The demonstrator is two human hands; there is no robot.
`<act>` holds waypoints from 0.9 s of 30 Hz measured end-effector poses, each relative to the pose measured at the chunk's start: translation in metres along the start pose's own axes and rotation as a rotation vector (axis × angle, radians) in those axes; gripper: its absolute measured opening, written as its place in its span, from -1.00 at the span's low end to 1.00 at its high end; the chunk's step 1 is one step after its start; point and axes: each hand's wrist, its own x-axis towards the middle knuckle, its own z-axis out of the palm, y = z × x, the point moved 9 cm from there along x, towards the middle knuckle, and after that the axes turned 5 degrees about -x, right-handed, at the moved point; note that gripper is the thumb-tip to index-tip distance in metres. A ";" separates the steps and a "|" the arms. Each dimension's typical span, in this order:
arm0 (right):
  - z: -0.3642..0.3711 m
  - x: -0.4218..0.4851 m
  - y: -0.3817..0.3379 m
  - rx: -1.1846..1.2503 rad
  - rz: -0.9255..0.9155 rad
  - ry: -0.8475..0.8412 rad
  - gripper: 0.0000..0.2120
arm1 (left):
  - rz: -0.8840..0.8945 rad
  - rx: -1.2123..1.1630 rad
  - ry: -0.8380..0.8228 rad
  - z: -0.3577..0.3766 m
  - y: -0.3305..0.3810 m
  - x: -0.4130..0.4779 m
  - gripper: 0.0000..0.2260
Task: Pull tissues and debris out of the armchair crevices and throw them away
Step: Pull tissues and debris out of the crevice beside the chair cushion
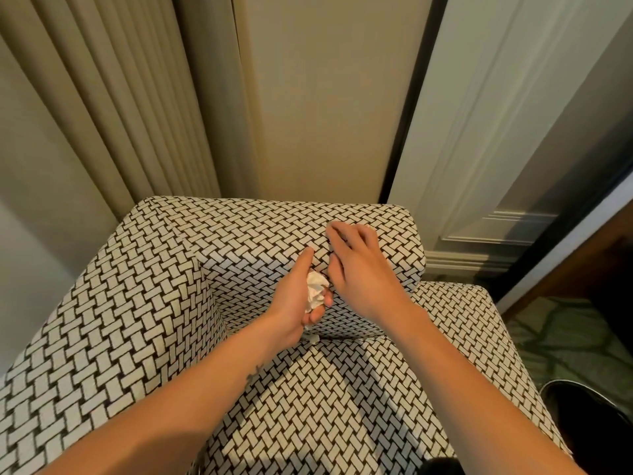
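The left hand [297, 303] is curled around a crumpled white tissue [315, 290], kept bunched in the palm – likely so it can be carried off in one trip – in front of the armchair [144, 303] backrest. A small scrap [312, 338] sits in the crevice at the seat's back edge. The right hand [356, 265] lies released, fingers spread, on the backrest – probably bracing

Woven-pattern armchair [144, 303], tissue scrap [313, 338] in crevice

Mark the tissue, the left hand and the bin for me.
tissue [315, 290], head view, crumpled middle.
left hand [294, 303], head view, back of the hand.
bin [596, 419], head view, dark inside, lower right.
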 end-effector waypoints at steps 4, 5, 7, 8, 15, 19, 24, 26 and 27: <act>0.004 -0.001 0.004 0.098 0.012 0.004 -0.48 | 0.001 -0.005 -0.018 0.000 -0.002 0.001 -0.40; 0.004 -0.004 0.003 0.113 0.009 0.020 -0.47 | -0.006 -0.004 -0.028 0.000 -0.003 0.002 -0.39; 0.004 -0.013 0.003 0.118 0.015 0.048 -0.45 | -0.023 0.000 -0.058 0.003 -0.004 -0.001 -0.35; 0.006 -0.021 0.003 0.102 0.021 0.055 -0.43 | -0.031 0.004 -0.076 0.004 -0.006 -0.004 -0.33; 0.015 -0.080 -0.014 -0.034 -0.099 -0.025 -0.41 | -0.182 -0.038 0.005 -0.023 -0.036 -0.034 -0.64; 0.059 -0.099 -0.004 0.203 0.040 -0.187 -0.62 | -0.251 -0.025 0.066 -0.050 -0.055 -0.039 -0.73; 0.129 -0.112 0.001 0.334 0.158 -0.473 -0.65 | -0.279 0.045 0.237 -0.077 -0.077 -0.013 -0.70; 0.147 -0.114 0.000 0.324 0.180 -0.526 -0.66 | -0.304 0.069 0.268 -0.080 -0.087 -0.009 -0.71; 0.153 -0.113 0.000 0.323 0.204 -0.542 -0.67 | -0.311 0.072 0.286 -0.082 -0.091 -0.008 -0.72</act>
